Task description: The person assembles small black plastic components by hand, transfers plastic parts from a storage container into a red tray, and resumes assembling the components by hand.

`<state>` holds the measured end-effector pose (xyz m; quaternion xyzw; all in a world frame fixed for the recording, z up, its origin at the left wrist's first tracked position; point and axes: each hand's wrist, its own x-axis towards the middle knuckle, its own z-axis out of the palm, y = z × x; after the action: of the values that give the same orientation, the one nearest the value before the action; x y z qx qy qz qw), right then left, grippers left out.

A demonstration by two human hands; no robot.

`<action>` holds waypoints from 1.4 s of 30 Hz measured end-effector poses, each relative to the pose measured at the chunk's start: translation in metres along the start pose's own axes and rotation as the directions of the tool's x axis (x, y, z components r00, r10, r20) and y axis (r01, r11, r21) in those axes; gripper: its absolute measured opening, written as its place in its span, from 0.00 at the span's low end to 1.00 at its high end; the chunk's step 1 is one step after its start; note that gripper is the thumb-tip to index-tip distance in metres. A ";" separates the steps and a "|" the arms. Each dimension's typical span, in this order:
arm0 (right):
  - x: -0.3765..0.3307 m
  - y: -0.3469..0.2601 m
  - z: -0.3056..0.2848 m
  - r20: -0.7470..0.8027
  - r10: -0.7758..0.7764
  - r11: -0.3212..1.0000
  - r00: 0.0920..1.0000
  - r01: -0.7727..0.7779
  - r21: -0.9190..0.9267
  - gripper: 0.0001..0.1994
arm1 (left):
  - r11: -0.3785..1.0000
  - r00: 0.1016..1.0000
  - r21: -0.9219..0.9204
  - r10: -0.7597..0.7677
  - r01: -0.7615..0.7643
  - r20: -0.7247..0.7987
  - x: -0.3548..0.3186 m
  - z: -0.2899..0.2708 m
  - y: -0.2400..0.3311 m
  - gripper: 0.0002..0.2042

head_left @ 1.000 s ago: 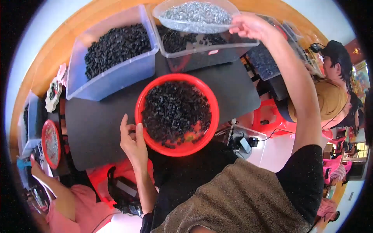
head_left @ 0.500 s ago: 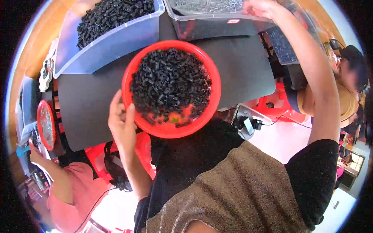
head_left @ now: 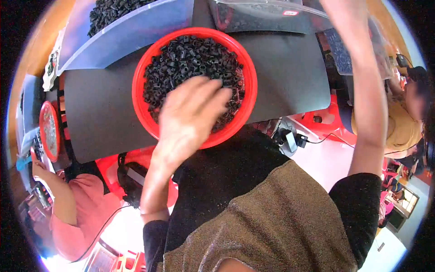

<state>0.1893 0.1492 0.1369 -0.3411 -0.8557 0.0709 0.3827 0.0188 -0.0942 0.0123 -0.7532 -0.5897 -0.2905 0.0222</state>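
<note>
A round red plastic basket (head_left: pixel 250 93) stands at the near edge of the dark table, holding a heap of small black tube-like plastic pieces (head_left: pixel 199 56). Over the near part of that heap is my left hand (head_left: pixel 188 115), palm down, its fingers stretched out and slightly blurred. Whether the fingertips touch the pieces is hard to see. My right hand (head_left: pixel 345 16) reaches far forward to the upper edge, beside a clear plastic bin (head_left: pixel 272 18). The picture's edge cuts off its fingers.
At the far left of the table (head_left: pixel 97 113), a translucent bin (head_left: pixel 149 34) holds more black pieces. A person in pink sits at left near another red basket (head_left: pixel 58 131); another person, in tan, is at right. Red stools (head_left: pixel 333 120) and a cable (head_left: pixel 328 137) lie beyond the table.
My left hand has left the basket's rim and come over the black pieces. My right hand has moved farther forward, partly out of the picture. The whole view has shifted a little.
</note>
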 end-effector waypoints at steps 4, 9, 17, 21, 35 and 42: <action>-0.066 -0.018 0.006 -0.084 -0.357 0.934 0.930 0.353 -0.061 0.07 | 0.982 0.961 -0.051 0.187 -0.180 0.202 0.025 0.011 -0.003 0.17; -0.132 0.000 0.031 0.031 0.003 0.981 1.000 -0.009 0.195 0.06 | 0.993 0.981 0.103 0.034 -0.055 0.194 0.020 -0.014 -0.008 0.13; -0.172 0.045 0.059 0.178 0.322 0.799 0.930 -0.368 0.476 0.05 | 0.996 0.989 0.087 0.003 -0.016 0.149 0.046 0.014 0.015 0.08; -0.179 0.051 0.059 0.298 0.351 0.727 0.888 -0.459 0.511 0.06 | 0.986 0.973 0.166 -0.030 -0.008 0.228 0.053 0.020 0.014 0.07; -0.178 0.045 0.067 0.172 0.265 0.775 0.949 -0.315 0.548 0.05 | 0.990 0.967 -0.085 -0.089 0.112 0.237 0.064 0.020 0.001 0.05; -0.179 0.045 0.075 0.089 0.247 0.842 0.965 -0.259 0.473 0.06 | 0.997 0.982 -0.080 0.029 -0.014 0.189 0.071 0.033 -0.008 0.04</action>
<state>0.2453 0.0796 -0.0406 -0.3443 -0.7634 0.3348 0.4319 0.0349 -0.0171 0.0154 -0.7840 -0.5693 -0.2398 -0.0605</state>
